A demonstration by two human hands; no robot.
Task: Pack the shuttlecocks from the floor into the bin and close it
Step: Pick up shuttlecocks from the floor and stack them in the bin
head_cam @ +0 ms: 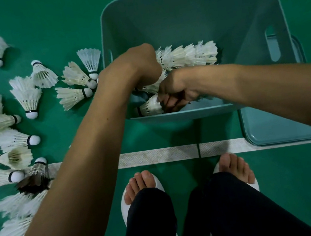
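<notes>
A teal plastic bin (190, 9) stands open on the green floor ahead of me. Both hands are down inside it at its near left corner. My left hand (138, 67) is curled over white shuttlecocks (151, 86) in the bin. My right hand (177, 91) grips a white shuttlecock (149, 106) lying on its side near the front wall. A row of stacked shuttlecocks (187, 55) lies across the bin's bottom. Several white shuttlecocks (27, 98) are scattered on the floor to the left, with one dark-feathered shuttlecock (35, 179) among them.
The bin's teal lid (275, 124) lies flat on the floor, right of the bin and partly under it. A white court line (156, 155) crosses the floor just in front of my feet (141, 186), which are in white slippers.
</notes>
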